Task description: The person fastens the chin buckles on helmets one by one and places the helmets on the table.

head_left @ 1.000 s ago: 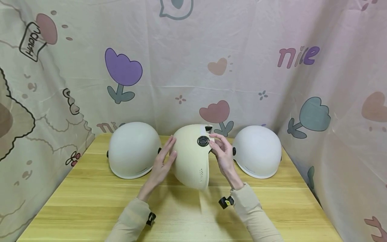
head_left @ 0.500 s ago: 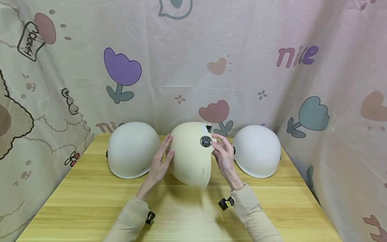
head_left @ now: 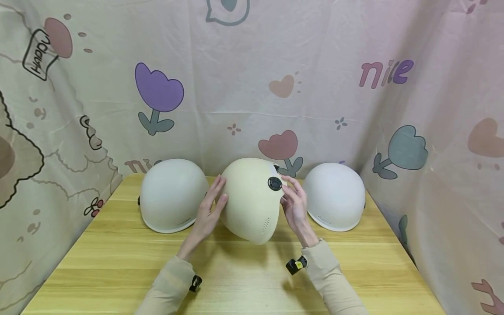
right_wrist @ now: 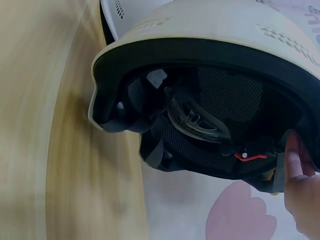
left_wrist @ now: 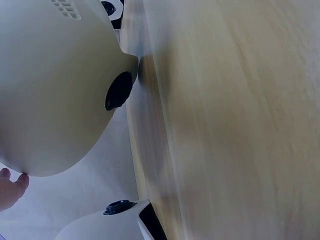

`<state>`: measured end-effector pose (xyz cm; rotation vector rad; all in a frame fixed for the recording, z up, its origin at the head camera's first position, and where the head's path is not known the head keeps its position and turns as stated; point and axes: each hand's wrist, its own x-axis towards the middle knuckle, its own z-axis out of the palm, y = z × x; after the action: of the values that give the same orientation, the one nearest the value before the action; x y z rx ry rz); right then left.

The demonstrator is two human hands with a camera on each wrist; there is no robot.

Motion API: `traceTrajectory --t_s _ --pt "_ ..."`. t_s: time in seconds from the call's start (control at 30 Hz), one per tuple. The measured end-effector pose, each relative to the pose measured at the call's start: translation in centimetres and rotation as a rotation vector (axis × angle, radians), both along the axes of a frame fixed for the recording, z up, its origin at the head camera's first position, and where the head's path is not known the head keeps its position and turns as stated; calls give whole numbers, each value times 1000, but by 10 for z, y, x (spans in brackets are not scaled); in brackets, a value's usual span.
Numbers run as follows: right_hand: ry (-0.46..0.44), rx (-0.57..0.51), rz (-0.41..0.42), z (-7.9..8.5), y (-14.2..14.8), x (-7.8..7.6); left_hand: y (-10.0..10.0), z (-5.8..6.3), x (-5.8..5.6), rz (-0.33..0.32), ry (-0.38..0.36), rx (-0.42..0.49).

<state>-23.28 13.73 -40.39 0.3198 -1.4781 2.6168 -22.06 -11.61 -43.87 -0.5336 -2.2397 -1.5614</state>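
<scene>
A cream helmet (head_left: 246,199) is held between my two hands above the middle of the wooden table, tilted with its opening turned to the right. My left hand (head_left: 206,216) lies along its left side, fingers extended against the shell; fingertips show at the shell's edge in the left wrist view. On the other side, my right hand (head_left: 295,208) pinches the rim beside a round black side button (head_left: 274,183). The right wrist view looks into the helmet, where a black lining (right_wrist: 227,92), straps and a red buckle part (right_wrist: 252,157) show beside the right thumb (right_wrist: 294,165).
A white helmet (head_left: 173,197) stands on the table (head_left: 236,280) to the left of the cream one, and another white helmet (head_left: 336,197) to the right. Behind the table hangs a printed curtain (head_left: 220,78). It also covers both sides.
The cream helmet has risen slightly and turned so its opening faces farther right, away from the head camera. The right hand has shifted a little right with the rim; both white helmets stay put.
</scene>
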Motion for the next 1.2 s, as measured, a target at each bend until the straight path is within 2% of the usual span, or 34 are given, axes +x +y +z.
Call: traceTrajectory --t_s 0.13,0.37,0.63,0.83,0.9,0.97,1.2 --pt "-18 48 9 -1 5 -2 0 -1 0 -8 -7 -3" --pt "-29 195 3 2 14 -5 2 0 1 -9 -37 -13" --pt "16 380 -96 10 16 -4 5 0 1 -32 -69 -12" --pt "87 675 -162 10 13 -1 7 -1 1 -50 -89 8" --pt "93 743 -156 11 13 0 7 -2 0 -51 -83 9" --pt "84 755 -140 11 14 0 8 -2 0 -48 -75 11" --pt "56 692 -83 9 18 -1 8 -2 2 -54 -94 7"
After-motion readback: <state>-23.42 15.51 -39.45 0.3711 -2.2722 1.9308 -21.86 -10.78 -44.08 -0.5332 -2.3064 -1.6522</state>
